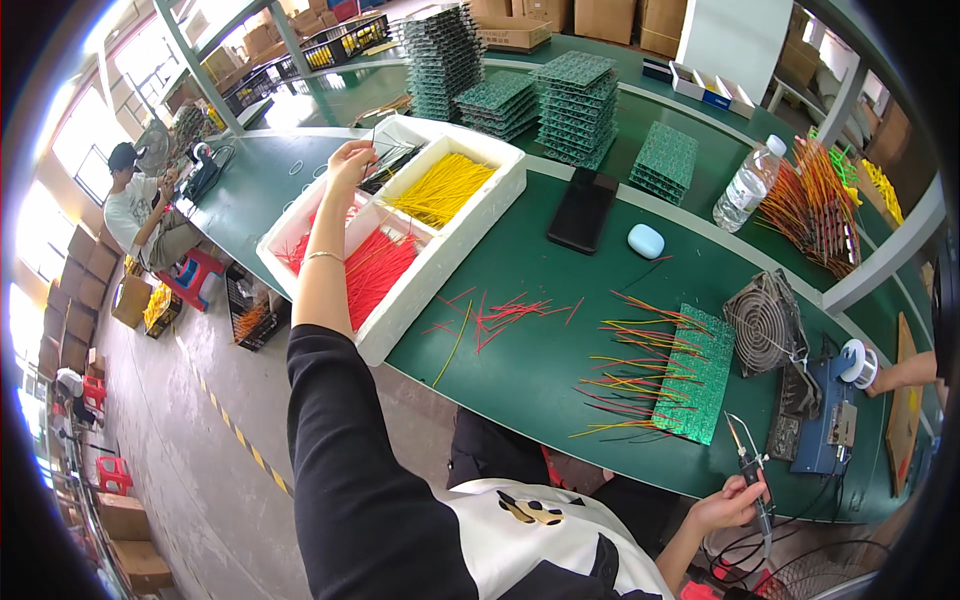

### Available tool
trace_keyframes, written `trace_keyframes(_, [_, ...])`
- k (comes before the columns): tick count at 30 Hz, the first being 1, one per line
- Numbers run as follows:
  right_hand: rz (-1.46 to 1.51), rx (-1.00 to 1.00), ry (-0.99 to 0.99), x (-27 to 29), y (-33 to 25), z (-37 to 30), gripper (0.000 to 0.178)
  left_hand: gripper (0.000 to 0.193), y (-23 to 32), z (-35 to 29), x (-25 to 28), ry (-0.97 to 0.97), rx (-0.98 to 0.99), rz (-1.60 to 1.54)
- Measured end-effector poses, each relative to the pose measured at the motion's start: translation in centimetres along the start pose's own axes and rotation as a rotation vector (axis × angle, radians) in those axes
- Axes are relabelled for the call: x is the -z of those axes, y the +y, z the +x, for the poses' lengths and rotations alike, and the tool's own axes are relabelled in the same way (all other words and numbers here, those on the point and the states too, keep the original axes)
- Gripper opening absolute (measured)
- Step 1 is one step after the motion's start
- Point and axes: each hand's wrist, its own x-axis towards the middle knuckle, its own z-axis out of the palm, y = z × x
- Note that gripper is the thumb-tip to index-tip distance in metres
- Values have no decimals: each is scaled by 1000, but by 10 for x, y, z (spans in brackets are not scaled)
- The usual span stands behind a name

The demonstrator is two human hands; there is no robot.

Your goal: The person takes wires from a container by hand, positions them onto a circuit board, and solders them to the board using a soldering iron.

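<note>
My left hand (350, 165) reaches over the white foam box (450, 262), its fingers pinched on a thin black wire (374, 138). The box's compartments hold black wires (395, 167), yellow wires (447, 188) and red wires (380, 272). My right hand (735, 503) grips a soldering iron (752, 468) by its handle at the table's near edge, tip pointing up and away. Beyond the tip lies a green circuit board panel (700, 375), apart from it. Red, yellow and dark wires (630, 375) stick out from the panel's left side.
Loose red wires (515, 315) lie mid-table. Farther back are a black phone (583, 210), a pale blue case (646, 241), a bottle (750, 185) and stacked boards (577, 105). A small fan (765, 330), blue soldering station (825, 415) and another person's hand (885, 378) occupy the right.
</note>
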Motion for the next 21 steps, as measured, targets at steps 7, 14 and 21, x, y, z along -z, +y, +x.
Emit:
trace_keyframes(7, [-21,9,53,-2,-3,0,25,19,-1,6,-4,7,-38,-185])
trace_keyframes(14, [49,18,-11,-4,1,-1,23,34,-13,26,16,119,-315,450])
trace_keyframes(21, [32,43,-3,2,-1,-3,23,23,38,-25,-68,-300,-658,815])
